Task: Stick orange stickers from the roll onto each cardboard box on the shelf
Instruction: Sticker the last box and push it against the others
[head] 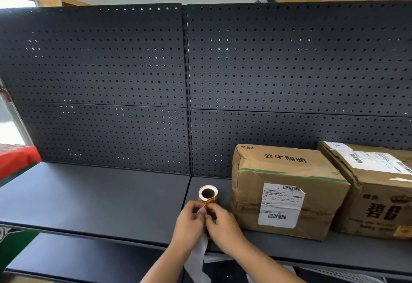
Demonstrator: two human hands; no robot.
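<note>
The sticker roll stands upright on the dark shelf, its brown core facing up and orange stickers showing on its side. My left hand and my right hand meet just in front of the roll, fingers pinched on the white backing strip that hangs down past the shelf edge. An orange sticker shows between my fingertips. To the right stand two cardboard boxes: a crumpled one with a white shipping label and another at the frame's right edge.
A dark pegboard forms the back wall of the shelf. A red and green package sits at the far left. A lower shelf runs beneath. More items lie on top of the unit at the upper right.
</note>
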